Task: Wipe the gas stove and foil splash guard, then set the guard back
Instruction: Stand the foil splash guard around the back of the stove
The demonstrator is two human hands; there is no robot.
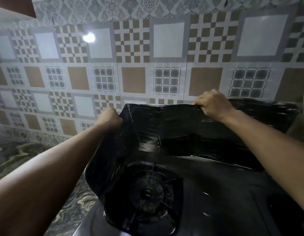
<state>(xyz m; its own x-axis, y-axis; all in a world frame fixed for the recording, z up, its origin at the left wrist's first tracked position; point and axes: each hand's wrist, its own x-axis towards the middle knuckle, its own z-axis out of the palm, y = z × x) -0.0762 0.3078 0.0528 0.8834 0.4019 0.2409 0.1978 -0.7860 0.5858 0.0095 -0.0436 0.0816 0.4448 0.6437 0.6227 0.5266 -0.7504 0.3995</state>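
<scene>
Patterned brown, grey and white wall tiles [134,79] back a marbled countertop [20,150] carrying a dark gas stove [216,193]. Its burner [147,191] sits front-left. Both hands, left hand [110,118] and right hand [214,104], grip the top edge of the foil splash guard [178,130], which apparently stands along the stove's back and left side.

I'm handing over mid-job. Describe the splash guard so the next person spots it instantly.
Start at the patterned tile wall, then drop to the gas stove beneath it. The splash guard is the dark, glossy, creased folding sheet standing along the stove's back and left side, behind the burner. Both the left hand and right hand grip its top edge.
</scene>
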